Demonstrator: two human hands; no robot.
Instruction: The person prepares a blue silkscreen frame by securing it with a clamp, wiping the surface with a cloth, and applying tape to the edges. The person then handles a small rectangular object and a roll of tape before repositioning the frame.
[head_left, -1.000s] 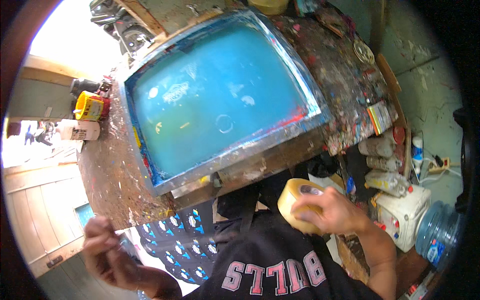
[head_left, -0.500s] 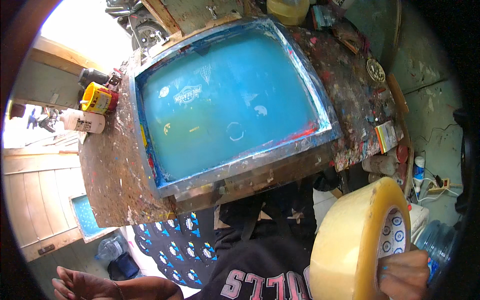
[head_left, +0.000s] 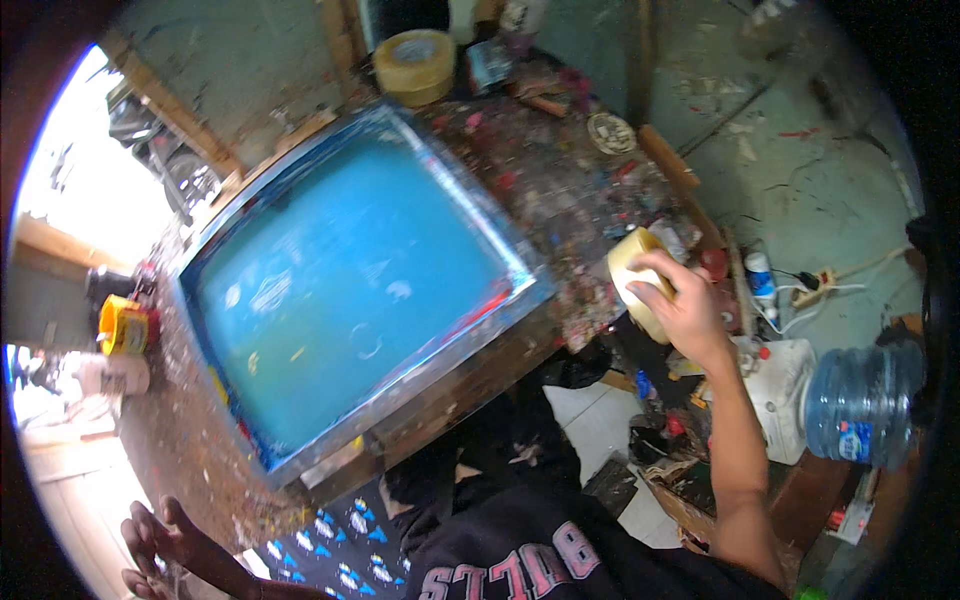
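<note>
My right hand (head_left: 685, 310) grips a roll of yellowish clear packing tape (head_left: 623, 265) over the right end of the paint-stained table (head_left: 540, 185). Its thumb and fingers close around the roll's side, partly covering it. Low on the left, my left hand (head_left: 160, 545) holds nothing, its fingers spread and slightly bent, beside the table's near left edge. A screen-printing frame (head_left: 412, 380) with blue mesh lies on the table between my hands. Pale designs show in the mesh, and red ink streaks its near right corner.
At the back stands another wide tape roll (head_left: 413, 70). A yellow pot (head_left: 122, 325) and a white jar (head_left: 110, 375) sit at the left edge. Right of the table are a white jerrycan (head_left: 780, 395), a large blue water bottle (head_left: 865, 400) and a power strip (head_left: 815, 288). Dark printed fabric (head_left: 345, 550) hangs in front.
The view has swung right. My right hand has carried the tape roll from close by my body out to the table's right end. My left hand has raised and spread its fingers.
</note>
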